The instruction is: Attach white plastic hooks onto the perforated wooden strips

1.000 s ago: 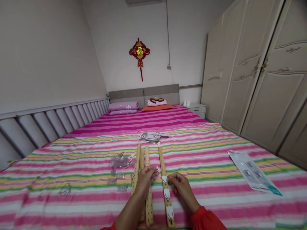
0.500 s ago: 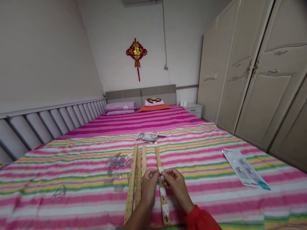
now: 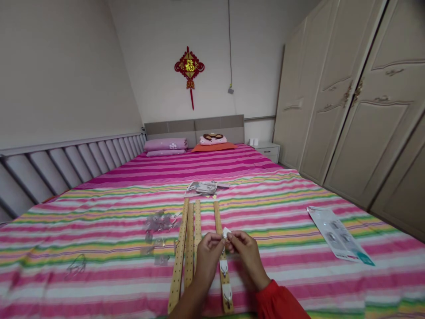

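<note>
Pinching one small white, seemingly plastic hook (image 3: 226,232) between left hand (image 3: 208,248) and right hand (image 3: 244,249), above perforated wooden strip (image 3: 222,253).

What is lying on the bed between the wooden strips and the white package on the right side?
In the head view, nothing lies between the wooden strips and the white package: only the bare striped bedsheet shows there.

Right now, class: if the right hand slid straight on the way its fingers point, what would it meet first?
The right hand points left, so likely the left hand, which shares the small white hook; depth is unclear.
</note>
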`<state>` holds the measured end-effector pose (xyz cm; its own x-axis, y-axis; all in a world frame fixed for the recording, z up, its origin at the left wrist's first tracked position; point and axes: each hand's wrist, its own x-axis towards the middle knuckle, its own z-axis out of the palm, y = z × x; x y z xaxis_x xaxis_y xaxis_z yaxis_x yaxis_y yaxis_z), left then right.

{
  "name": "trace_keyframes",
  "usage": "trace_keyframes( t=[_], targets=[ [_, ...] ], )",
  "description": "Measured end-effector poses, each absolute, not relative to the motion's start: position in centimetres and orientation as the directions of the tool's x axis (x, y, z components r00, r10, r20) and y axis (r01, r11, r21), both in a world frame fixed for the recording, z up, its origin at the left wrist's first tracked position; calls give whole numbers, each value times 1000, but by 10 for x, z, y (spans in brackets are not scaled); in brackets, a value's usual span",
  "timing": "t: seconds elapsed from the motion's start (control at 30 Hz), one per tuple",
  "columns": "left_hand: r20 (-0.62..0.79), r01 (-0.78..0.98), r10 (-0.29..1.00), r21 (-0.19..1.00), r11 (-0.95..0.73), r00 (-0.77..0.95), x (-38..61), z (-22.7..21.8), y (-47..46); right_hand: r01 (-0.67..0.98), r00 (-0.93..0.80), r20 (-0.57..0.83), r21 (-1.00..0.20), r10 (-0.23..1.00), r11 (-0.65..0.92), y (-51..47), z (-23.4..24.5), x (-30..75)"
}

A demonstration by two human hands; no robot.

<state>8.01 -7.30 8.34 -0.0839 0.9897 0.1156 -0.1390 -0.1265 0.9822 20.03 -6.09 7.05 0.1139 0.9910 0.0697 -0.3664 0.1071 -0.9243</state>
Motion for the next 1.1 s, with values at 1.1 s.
trace_keyframes(
  t=[1.1],
  targets=[
    [-247,97,956,960,264,-161,68,42,17,-205,42,-174,-965,984,-162,21,18,193]
  ],
)
